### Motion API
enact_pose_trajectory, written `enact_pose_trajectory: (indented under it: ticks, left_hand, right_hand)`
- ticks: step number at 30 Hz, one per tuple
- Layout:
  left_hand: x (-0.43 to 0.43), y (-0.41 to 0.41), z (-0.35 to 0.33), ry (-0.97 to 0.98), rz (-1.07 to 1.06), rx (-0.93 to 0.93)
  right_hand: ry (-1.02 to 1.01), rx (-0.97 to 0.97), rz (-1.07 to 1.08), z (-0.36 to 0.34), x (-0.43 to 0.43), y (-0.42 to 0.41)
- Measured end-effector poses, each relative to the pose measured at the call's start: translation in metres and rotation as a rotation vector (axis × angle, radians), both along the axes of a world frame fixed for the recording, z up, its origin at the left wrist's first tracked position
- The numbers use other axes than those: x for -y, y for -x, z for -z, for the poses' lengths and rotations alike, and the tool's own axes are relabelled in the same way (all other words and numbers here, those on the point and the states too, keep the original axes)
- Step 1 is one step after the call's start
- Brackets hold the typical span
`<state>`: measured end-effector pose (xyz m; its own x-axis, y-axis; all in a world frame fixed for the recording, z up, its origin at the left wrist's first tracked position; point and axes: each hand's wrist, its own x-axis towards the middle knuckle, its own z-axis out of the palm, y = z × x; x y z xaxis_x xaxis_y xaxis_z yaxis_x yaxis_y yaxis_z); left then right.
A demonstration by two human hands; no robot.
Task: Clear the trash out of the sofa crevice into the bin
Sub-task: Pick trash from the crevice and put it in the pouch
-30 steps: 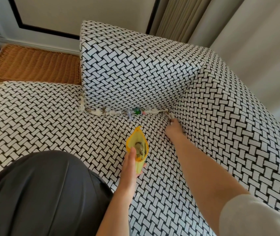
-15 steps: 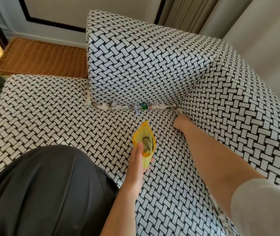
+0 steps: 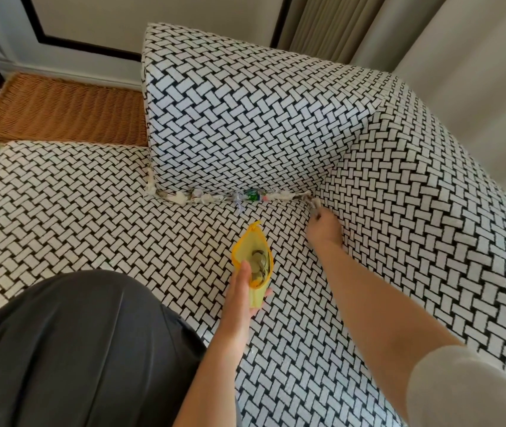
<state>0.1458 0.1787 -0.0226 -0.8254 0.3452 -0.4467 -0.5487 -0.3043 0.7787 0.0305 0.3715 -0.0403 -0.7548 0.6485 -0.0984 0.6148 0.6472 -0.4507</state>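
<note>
Left hand (image 3: 241, 291) grips yellow pouch (image 3: 253, 254), frame centre; right hand (image 3: 324, 231) reaches crevice (image 3: 279, 196) corner, fingertips on scrap (image 3: 314, 204), grip unclear; trash (image 3: 214, 197) lines crevice above; black-white woven sofa (image 3: 91, 195); wicker tray (image 3: 67, 109) upper left; curtains (image 3: 461, 57) upper right.

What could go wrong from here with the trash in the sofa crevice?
1. The left hand grips the open yellow fabric pouch near its lower end. It holds coins, and tilting it could spill them.
2. The right hand reaches into the corner of the sofa crevice. It might push the white paper scraps or the green wrapper deeper.
3. No bin is in view.
</note>
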Motion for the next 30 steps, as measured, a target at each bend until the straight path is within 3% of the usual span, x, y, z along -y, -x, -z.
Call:
enact_pose_trajectory:
  ticks: [4,11,14,19,23,26,30]
  left_hand:
    - [0.0,0.001,0.003,-0.013,-0.001,-0.016]
    - [-0.001,-0.002,-0.001,-0.004,-0.018,0.002]
    - [-0.001,-0.006,-0.005,0.021,0.003,0.003]
    - [0.002,-0.021,-0.016,0.115,0.029,-0.011]
    - [0.006,-0.034,-0.023,0.187,0.067,-0.046]
    - [0.007,-0.039,-0.027,0.219,0.078,-0.079]
    - [0.007,-0.043,-0.025,0.216,0.069,-0.127]
  right_hand:
    - [-0.183,-0.119,-0.083,0.01,0.01,-0.021]
    - [-0.129,-0.203,-0.282,0.011,0.041,-0.075]
    - [0.066,-0.247,-0.245,0.008,0.058,-0.097]
    - [0.663,-0.386,-0.034,-0.013,0.081,-0.125]
    - [0.82,-0.482,0.034,-0.033,0.094,-0.147]
    - [0.813,-0.545,-0.082,-0.059,0.099,-0.16]
    - [0.487,-0.456,-0.39,-0.076,0.098,-0.165]
